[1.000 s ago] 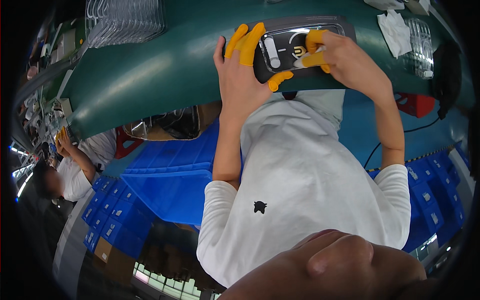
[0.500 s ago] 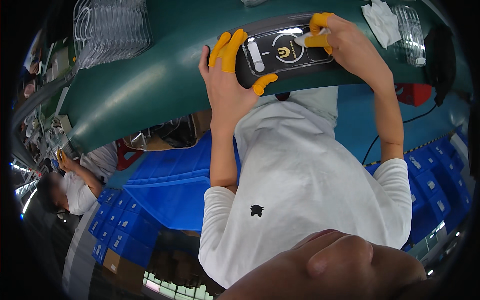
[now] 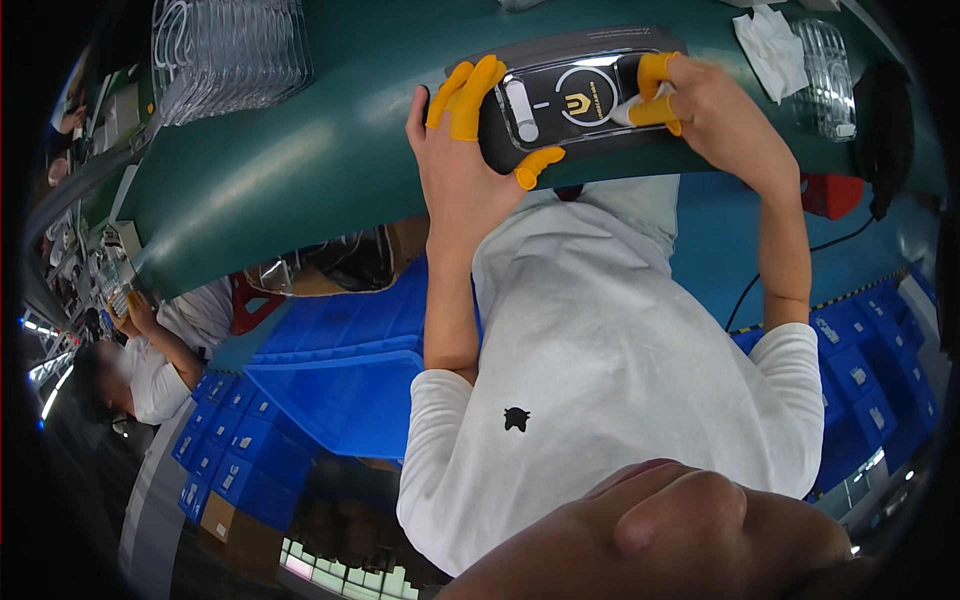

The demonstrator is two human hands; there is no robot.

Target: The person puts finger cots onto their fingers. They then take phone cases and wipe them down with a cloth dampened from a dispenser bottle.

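Observation:
A clear phone case (image 3: 545, 104) with a white ring and a gold emblem lies over a dark grey pad (image 3: 625, 42) on the green table. My left hand (image 3: 460, 150), in yellow finger cots, grips the case's left end, with fingers at its far edge and the thumb at its near edge. Pinched in the yellow-cotted fingers of my right hand (image 3: 715, 115) is a small white wiping cloth (image 3: 625, 112), which touches the case just right of the ring. That hand hides the case's right end.
Several clear phone cases (image 3: 230, 60) stand in a row at the far left, with another stack (image 3: 828, 80) at right beside a crumpled white tissue (image 3: 770, 50). Blue bins (image 3: 340, 390) sit below the green table (image 3: 260, 190). A co-worker (image 3: 160, 370) sits at left.
My right hand has moved slightly right and toward me with the cloth, from on the ring to beside it. My left hand keeps its hold on the case.

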